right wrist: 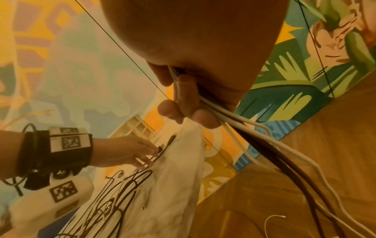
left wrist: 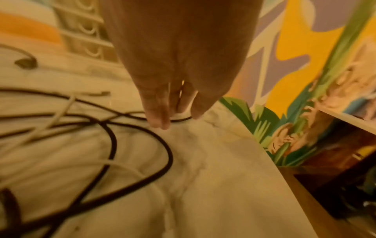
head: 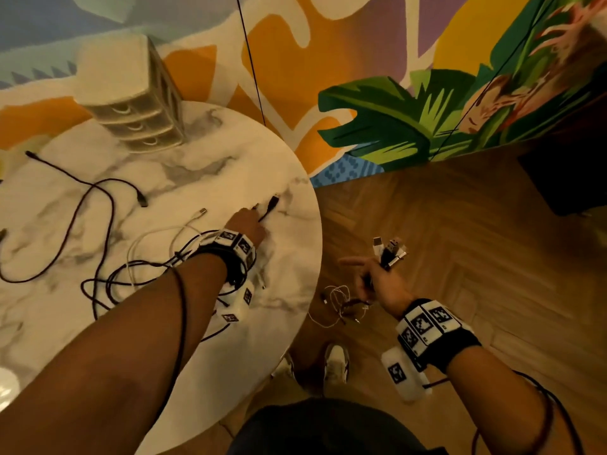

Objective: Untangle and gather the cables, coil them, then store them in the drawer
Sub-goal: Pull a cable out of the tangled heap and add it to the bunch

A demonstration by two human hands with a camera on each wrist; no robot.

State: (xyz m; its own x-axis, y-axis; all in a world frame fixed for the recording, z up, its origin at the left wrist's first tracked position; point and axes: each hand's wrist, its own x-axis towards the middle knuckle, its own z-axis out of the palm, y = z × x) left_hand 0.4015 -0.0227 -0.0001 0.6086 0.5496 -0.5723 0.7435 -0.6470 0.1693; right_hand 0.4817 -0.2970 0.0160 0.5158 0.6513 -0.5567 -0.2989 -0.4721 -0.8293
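nearest me, my right hand point(head: 377, 284) hangs out past the counter point(head: 295, 257) edge, above the wooden floor point(head: 460, 241), its grip curled tight round a bunch of white and dark cables point(right wrist: 240, 122); their plugs point(head: 389, 252) stick up past my fingers and the loose ends trail down to the floor. further out, my left hand point(head: 248, 224) reaches across the marble counter, fingers point(left wrist: 160, 112) straight and pointing down at a black cable point(head: 267, 210) near the rim, fingertips at it or just touching; that grip has closed on nothing. left of that arm, more dark and white cables point(head: 108, 251) lie in a tangle on the counter. at the far side stands a small cream drawer unit point(head: 131, 103), drawers closed, with a painted wall point(head: 377, 77) behind.
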